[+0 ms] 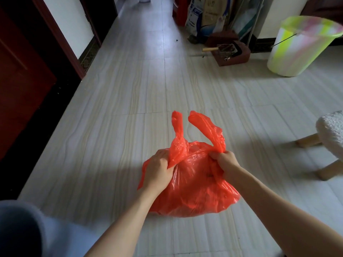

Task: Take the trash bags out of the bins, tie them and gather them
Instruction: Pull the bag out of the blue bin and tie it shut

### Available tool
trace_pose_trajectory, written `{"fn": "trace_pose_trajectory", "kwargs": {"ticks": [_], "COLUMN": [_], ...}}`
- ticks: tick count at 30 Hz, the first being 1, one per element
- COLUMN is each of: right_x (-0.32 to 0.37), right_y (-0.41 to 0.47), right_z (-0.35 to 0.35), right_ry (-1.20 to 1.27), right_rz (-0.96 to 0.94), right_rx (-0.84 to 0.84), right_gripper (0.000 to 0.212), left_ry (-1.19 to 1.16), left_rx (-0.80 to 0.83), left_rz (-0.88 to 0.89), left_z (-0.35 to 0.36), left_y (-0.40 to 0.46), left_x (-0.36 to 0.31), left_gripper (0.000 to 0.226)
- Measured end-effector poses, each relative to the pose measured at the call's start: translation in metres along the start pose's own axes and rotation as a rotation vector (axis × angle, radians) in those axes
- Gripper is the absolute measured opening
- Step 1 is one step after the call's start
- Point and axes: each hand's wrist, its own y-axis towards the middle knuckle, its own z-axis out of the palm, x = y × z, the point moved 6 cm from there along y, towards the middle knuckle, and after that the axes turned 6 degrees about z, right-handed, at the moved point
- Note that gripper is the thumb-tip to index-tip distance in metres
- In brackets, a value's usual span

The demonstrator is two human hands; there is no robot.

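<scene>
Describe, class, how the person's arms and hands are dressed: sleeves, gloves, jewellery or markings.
Both forearms are bare up to the frame edge: no sleeves show. The left hand and right hand wear no gloves, and no rings, watch, bracelets or markings can be seen. A blue-grey garment shows at the lower left.

Trash bag (193, 184) sits on floor (111, 108) near centre, left hand (157, 169) on its left handle, right hand (224, 164) on its right handle; bin (300, 47) far right, stool (330, 136) right, dustpan (230, 52) far centre-right left of bin, door (20, 75) left.
</scene>
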Motion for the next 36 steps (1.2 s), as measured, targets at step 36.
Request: {"fn": "trace_pose_trajectory", "kwargs": {"ticks": [36], "right_x": [-0.026], "right_y": [0.003], "right_z": [0.007], "right_ry": [-0.091], "right_rz": [0.023], "right_rx": [0.279], "right_gripper": [0.010], "left_ry": [-1.042], "left_rx": [-0.090], "left_rz": [-0.723], "left_z": [0.052], "left_y": [0.003], "left_x": [0.012], "left_gripper": [0.045]}}
